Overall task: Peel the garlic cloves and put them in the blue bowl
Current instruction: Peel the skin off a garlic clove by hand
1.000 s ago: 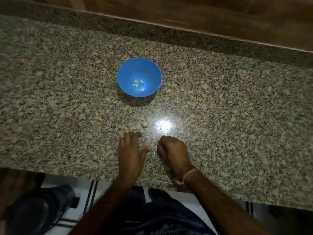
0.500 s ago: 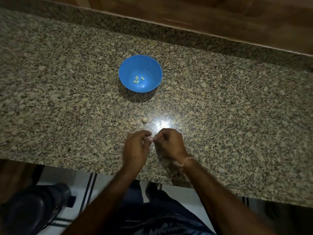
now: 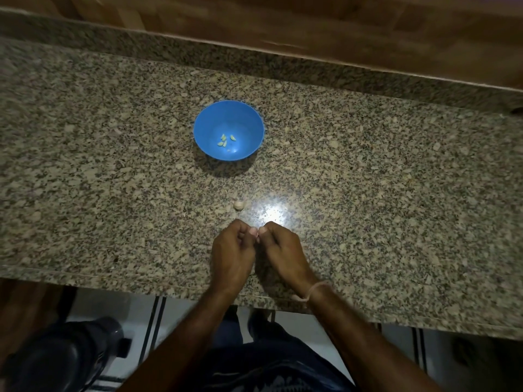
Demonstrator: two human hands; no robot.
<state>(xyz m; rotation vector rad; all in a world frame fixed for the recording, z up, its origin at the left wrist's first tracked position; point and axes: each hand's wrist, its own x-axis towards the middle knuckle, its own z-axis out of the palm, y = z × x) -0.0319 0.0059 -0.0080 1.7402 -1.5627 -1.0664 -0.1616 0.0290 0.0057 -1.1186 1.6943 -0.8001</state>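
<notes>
A blue bowl [image 3: 228, 120] stands on the granite counter [image 3: 368, 193] with several peeled garlic cloves [image 3: 225, 140] at its bottom. One unpeeled clove [image 3: 238, 205] lies on the counter between the bowl and my hands. My left hand [image 3: 233, 256] and my right hand [image 3: 283, 253] meet just above the counter near its front edge. Their thumbs and fingertips pinch a small garlic clove [image 3: 257, 236] between them; only a pale sliver of it shows.
A raised granite ledge and a wooden surface [image 3: 311, 26] run along the back of the counter. Below the front edge are a tiled floor and a dark round object [image 3: 62, 360] at the lower left. A lamp glare [image 3: 271, 213] shines beside the loose clove.
My hands have lifted off the counter and come together, thumbs tip to tip on a small clove. A second ago they rested apart on the granite. The view shifted slightly.
</notes>
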